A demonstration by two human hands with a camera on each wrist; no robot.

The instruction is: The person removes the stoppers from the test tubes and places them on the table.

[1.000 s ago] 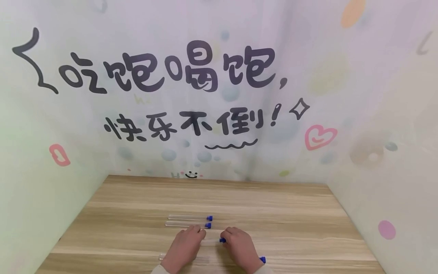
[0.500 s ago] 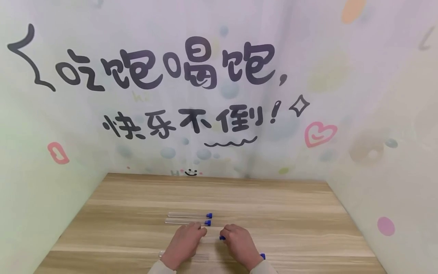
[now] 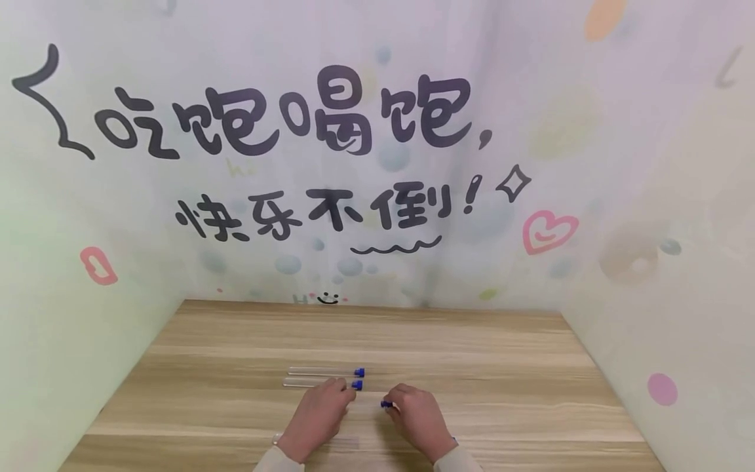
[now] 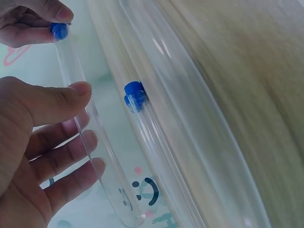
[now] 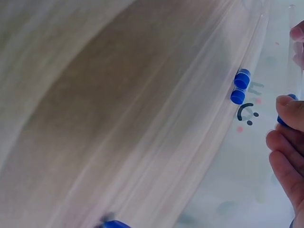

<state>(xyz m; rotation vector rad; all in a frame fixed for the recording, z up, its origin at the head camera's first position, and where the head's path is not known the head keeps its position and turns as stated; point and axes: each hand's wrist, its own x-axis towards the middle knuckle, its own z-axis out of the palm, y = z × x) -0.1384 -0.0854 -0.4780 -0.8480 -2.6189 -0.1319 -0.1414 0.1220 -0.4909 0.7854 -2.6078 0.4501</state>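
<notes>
My left hand point(image 3: 318, 414) holds a clear test tube point(image 4: 110, 173) between thumb and fingers, as the left wrist view shows. At the tube's mouth my right hand point(image 3: 417, 419) pinches a blue cap point(image 4: 60, 31) with thumb and fingertips. In the head view that cap shows at the right fingertips, and the held tube is mostly hidden by the left hand. Just beyond the left fingers, two tubes with blue caps, a far tube point(image 3: 321, 372) and a nearer tube point(image 3: 303, 382), lie side by side with their caps to the right.
Another clear tube point(image 3: 348, 442) lies on the wooden table point(image 3: 501, 373) under the left wrist, partly covered. A loose-looking blue cap point(image 5: 115, 224) sits at the lower edge of the right wrist view. Printed curtain walls point(image 3: 377, 275) stand around the table.
Both hands have shifted slightly away from the body, with the cap and tube. The right wrist now covers most of the blue cap near the front right.
</notes>
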